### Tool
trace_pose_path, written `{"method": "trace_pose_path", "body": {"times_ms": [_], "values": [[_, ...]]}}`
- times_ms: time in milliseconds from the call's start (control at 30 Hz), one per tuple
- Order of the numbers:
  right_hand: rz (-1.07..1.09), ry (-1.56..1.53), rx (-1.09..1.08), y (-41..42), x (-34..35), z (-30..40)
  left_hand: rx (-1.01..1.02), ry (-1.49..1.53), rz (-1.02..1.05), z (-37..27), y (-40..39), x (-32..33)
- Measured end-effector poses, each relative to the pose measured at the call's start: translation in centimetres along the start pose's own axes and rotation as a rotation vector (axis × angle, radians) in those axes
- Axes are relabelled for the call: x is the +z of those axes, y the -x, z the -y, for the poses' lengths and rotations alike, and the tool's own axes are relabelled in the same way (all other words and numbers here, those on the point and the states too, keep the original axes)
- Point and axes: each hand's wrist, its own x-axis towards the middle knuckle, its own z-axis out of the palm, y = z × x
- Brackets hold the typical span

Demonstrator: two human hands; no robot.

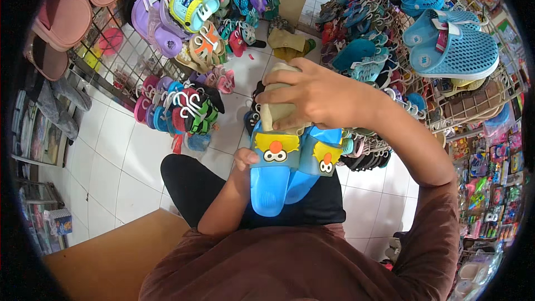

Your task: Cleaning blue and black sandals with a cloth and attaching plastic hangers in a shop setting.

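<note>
A pair of blue slide sandals is held above my lap, one beside the other. The left sandal (270, 192) and the right sandal (303, 186) each carry a yellow strap decoration with round eyes and an orange nose. My left hand (245, 159) grips the left sandal at its strap's outer side; most of its fingers are hidden beneath. From above, my right hand (311, 96) clasps a bunched beige cloth (278, 106) against the far end of the left sandal. That end is partly covered by the cloth.
Wire racks (121, 56) with hanging sandals stand to the left; more hang at the right, including light-blue perforated clogs (453, 48). Sandals on white hangers (184, 106) hang low ahead. A wooden surface (121, 255) lies at lower left, above white floor tiles (138, 150).
</note>
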Motion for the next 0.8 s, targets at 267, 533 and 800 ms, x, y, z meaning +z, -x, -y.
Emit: {"method": "trace_pose_path", "body": {"times_ms": [267,533,800], "values": [[-0.318,-0.011,0.117,2.5,-1.4,0.3,0.076,-0.013,-0.009,-0.9,0.7,0.3],[-0.715,-0.078,0.482,4.8,3.4,5.2,0.16,-0.035,0.005,0.7,1.9,1.5],[-1.23,-0.427,0.885,6.6,9.2,8.4,0.191,-0.104,0.041,4.3,-0.7,1.9]]}}
